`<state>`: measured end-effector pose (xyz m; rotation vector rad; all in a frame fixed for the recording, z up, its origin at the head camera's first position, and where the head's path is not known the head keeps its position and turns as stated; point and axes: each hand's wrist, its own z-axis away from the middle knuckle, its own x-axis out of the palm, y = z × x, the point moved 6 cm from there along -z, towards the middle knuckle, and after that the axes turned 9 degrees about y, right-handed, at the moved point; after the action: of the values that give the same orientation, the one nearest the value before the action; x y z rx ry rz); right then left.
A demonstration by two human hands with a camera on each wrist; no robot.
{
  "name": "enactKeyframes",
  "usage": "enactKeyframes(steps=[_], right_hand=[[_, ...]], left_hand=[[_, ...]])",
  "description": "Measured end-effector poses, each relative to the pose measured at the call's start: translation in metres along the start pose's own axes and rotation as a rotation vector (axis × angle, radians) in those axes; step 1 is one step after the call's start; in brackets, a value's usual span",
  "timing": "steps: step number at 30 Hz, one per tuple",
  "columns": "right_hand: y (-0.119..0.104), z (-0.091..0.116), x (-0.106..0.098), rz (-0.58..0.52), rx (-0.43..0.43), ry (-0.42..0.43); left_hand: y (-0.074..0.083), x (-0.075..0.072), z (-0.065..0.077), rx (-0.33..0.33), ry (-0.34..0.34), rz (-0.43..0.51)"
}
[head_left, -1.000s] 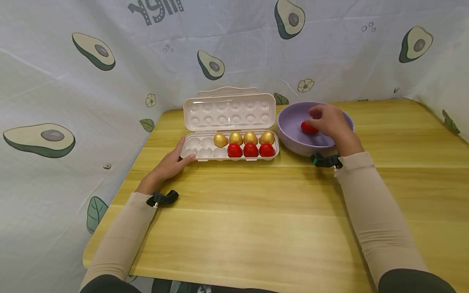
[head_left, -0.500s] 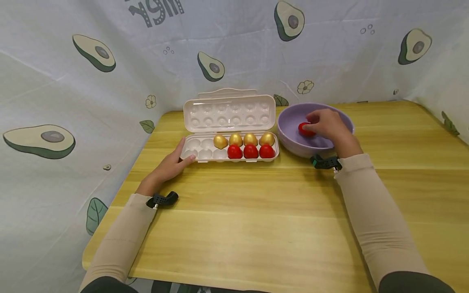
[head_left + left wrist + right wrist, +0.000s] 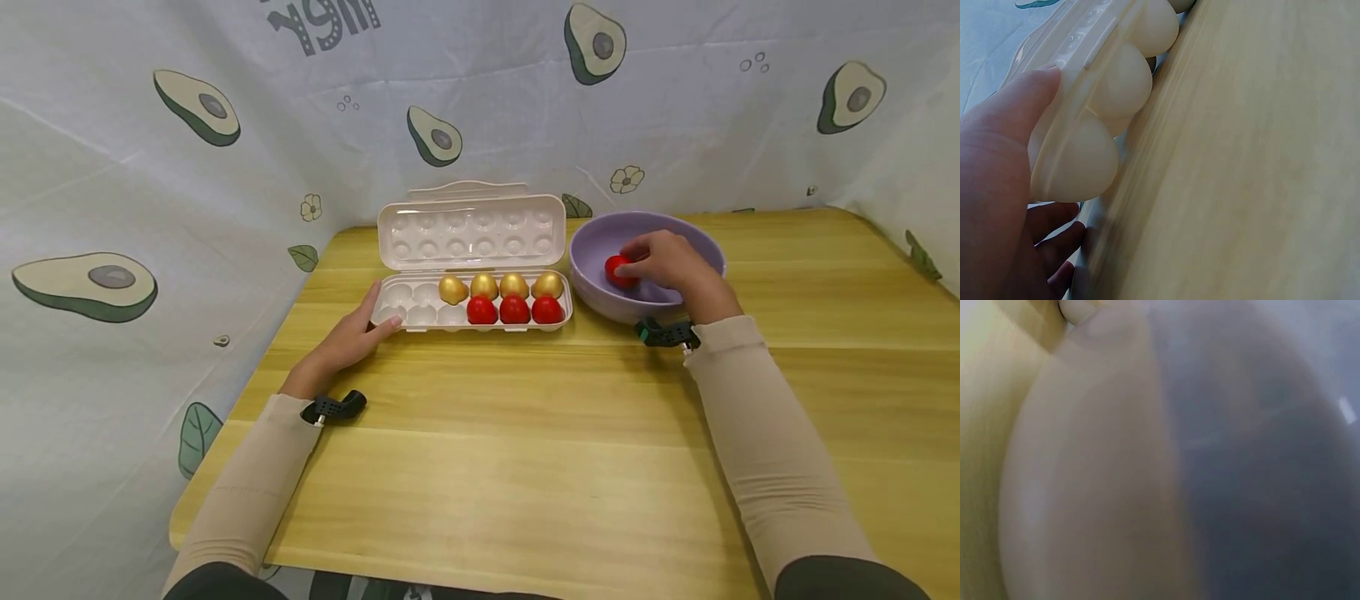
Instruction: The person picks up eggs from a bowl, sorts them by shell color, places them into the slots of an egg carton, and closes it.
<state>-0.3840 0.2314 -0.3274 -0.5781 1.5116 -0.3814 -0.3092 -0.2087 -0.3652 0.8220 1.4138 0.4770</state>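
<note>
In the head view my left hand (image 3: 341,337) grips the left end of an open plastic egg carton (image 3: 393,312). The left wrist view shows the thumb (image 3: 1038,94) on the rim, with the other fingers below the end cup. Inside the purple bowl (image 3: 600,287), my right hand (image 3: 671,267) pinches a red egg (image 3: 618,272) between thumb and fingers. Gold eggs (image 3: 483,286) sit in the carton's back row and three red eggs (image 3: 514,310) in its front row, toward the right. The blurred right wrist view is filled mostly by the bowl (image 3: 1097,475).
The carton's lid (image 3: 471,233) stands raised behind it, near the printed cloth (image 3: 502,100) at the back. The bowl stands right beside the carton's right end. Wooden tabletop (image 3: 517,450) stretches in front of both, its left edge close to my left forearm.
My right hand has come down slightly in the bowl and closed its fingers on the red egg, which has shifted a little left. My left hand stays at the carton.
</note>
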Motion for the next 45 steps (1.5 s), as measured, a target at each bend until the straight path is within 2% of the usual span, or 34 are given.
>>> enactKeyframes(steps=[4,9,28,45], right_hand=[[-0.001,-0.003,0.0,0.037,-0.032,-0.021],[-0.001,-0.006,0.001,0.056,-0.058,-0.045],[-0.003,-0.004,0.005,0.057,-0.093,-0.085],[-0.006,-0.002,0.005,0.045,-0.147,-0.043]], left_hand=[[-0.014,0.002,-0.008,0.002,0.017,-0.012],[-0.026,0.003,-0.015,0.04,0.04,-0.043],[-0.025,0.003,-0.014,0.024,0.045,-0.038],[-0.026,0.004,-0.013,0.024,0.042,-0.057]])
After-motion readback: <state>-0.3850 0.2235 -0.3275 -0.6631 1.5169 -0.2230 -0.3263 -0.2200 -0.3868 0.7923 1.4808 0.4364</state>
